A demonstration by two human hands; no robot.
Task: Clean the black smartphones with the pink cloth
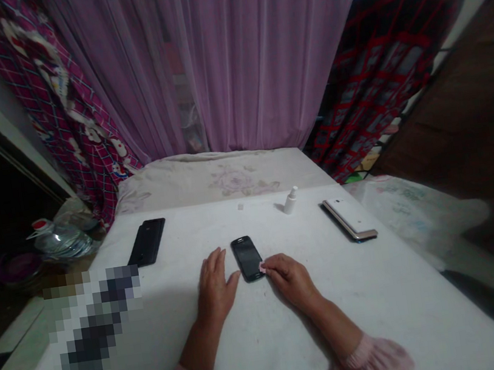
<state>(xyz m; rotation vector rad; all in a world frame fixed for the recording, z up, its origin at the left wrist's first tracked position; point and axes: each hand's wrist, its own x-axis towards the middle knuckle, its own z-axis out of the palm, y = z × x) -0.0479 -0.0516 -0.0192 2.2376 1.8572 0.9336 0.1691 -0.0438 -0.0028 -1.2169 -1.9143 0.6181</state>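
A black smartphone [246, 255] lies face up on the white-covered table, its screen dark. My right hand [291, 278] pinches a small pale pink piece [262, 267] at the phone's lower right corner. Whether that piece is cloth or paper cannot be made out. Beside the phone's left edge rests my left hand [215, 290], fingers stretched out and holding nothing. Its thumb tip is close to the phone; contact is unclear. Beyond the phone stand a small white spray bottle [290, 201] and, farther left, a small whitish square [240, 207].
Dark phones [148, 241] lie at the table's left edge, with a pixelated patch in front of them. Toward the right edge is a stack of phones with a white one [349, 214] on top. A large water bottle [59, 237] stands left of the table. Purple curtains [238, 57] hang behind.
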